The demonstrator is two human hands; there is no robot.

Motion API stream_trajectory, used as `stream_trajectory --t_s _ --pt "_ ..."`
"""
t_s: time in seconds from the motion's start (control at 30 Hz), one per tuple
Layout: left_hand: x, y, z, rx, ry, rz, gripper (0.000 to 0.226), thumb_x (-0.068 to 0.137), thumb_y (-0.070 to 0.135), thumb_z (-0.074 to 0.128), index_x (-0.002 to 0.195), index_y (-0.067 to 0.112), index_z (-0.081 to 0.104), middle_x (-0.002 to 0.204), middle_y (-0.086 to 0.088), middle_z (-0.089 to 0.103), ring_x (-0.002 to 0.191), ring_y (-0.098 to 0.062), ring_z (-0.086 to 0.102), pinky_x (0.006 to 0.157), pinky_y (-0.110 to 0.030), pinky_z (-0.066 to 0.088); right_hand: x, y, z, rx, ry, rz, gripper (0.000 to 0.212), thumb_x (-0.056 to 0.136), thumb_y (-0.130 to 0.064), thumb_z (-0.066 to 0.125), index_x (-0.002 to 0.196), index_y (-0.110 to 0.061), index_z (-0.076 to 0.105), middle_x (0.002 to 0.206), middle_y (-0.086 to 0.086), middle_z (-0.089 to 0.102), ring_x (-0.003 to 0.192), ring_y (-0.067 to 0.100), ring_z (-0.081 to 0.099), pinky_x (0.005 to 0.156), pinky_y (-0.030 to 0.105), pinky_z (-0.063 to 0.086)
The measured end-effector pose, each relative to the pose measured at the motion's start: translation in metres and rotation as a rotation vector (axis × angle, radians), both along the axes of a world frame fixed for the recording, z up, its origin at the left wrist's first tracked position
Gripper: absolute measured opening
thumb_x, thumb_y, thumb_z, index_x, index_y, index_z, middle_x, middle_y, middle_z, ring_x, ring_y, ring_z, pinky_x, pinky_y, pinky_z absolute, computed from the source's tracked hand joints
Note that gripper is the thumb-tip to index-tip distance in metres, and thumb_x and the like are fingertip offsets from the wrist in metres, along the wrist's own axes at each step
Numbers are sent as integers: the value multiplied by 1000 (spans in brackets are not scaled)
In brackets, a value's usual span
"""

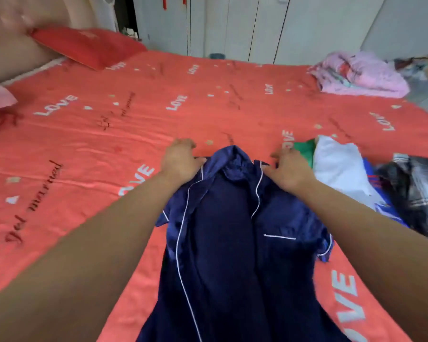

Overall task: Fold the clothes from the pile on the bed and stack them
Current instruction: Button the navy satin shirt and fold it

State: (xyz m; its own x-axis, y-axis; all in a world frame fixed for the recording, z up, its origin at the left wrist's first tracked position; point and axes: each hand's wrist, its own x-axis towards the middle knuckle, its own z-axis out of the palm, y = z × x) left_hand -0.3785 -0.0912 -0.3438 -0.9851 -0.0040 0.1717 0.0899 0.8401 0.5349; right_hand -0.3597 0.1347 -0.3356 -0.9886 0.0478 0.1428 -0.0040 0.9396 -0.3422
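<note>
Shirt: the dark blue shirt (223, 243) with thin white lines lies front side up on the bed (84, 144), right in front of the person.
Which way it lies: it is long from far to near. The collar is at the far end and the bottom runs off the near edge of the picture. It sits between the two arms.
Left hand: the left hand (181, 161) is at the shirt's left shoulder. Its fingers are curled and seem to hold the cloth there.
Right hand: the right hand (286, 169) is at the other shoulder. The thumb lies on the cloth and the fingers curl over the far edge, so it looks like a hold too.
Who is nearer: both hands are at the collar end, one on each side, just as close as each other.
Step now: I think the shirt is being laid out flat. No fold is made yet.
Next move: the sides probably fold in toward the long middle line.
Pile: more clothes (336, 164) wait just beside the right hand.
Farther off: pink clothes (361, 75) lie at the far right, and a red pillow (87, 45) at the far left.
</note>
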Motion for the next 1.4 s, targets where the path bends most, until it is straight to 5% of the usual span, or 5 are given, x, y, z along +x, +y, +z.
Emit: stream_trajectory --t_s 0.33,0.53,0.9,1.2,1.4 --pt "81 -10 -155 155 -200 207 56 78 24 71 124 3 48 116 -19 53 111 -33 48 95 -36 37 75 4 -151 -102 -216 40 38 85 -12 59 122 -9 53 113 14 55 105 30 54 90 36 42" --pt "76 -1 -149 168 -251 232 17 83 25 63 81 10 55 70 -1 55 82 -29 58 65 -31 36 61 -9 -156 -105 -292 18 40 90 -17 51 130 -12 48 119 15 51 109 33 52 91 38 44" --pt "60 18 -126 852 -199 250 15 84 17 62 77 4 66 82 -20 67 72 -17 57 77 -45 52 8 -18 -155 100 -255 57 22 91 -24 50 105 -12 62 107 10 54 98 29 56 71 32 43" --pt "50 72 -156 308 -200 -117 32 81 12 64 112 13 57 99 -4 65 93 -18 59 83 -24 42 14 -5 -140 -150 14 4 10 82 -25 64 89 -18 68 84 -1 50 81 20 55 67 30 40" --pt "59 72 -176 292 -259 -72 57 79 19 69 132 18 48 121 -1 57 114 -17 52 100 -26 39 35 4 -164 -59 -334 111 55 83 -29 64 134 -23 45 124 2 53 116 19 52 95 32 44"
